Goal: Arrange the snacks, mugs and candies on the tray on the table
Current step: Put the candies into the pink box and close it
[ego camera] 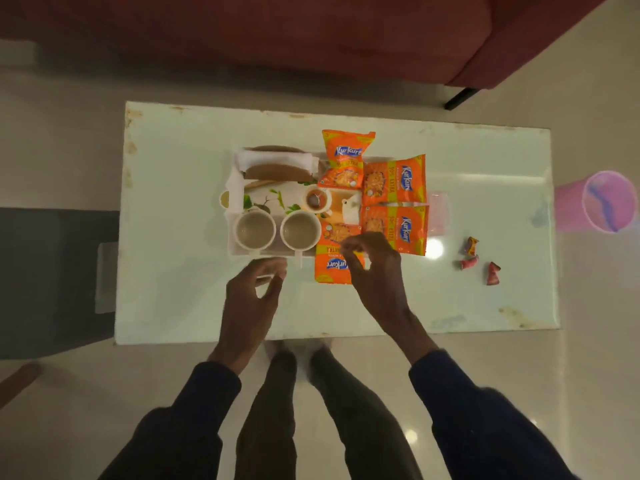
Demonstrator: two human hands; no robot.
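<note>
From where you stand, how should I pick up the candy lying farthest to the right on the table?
Pinch the candy across its wider lower body, coming straight down with the right hand. It lies flat on the bare table, apart from the two other candies, so nothing blocks a top-down pinch. The twisted upper end looks too thin.

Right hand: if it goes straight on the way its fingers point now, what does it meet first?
Probably the nearest snack packet; the right hand seems already over it, fingertips by its upper part, though height is unclear.

The right hand [372, 263] covers the middle of the nearest snack packet [337, 261]; snack packets hide the tray's [231, 233] right side; candy [470, 262] wrappers unreadable.
</note>
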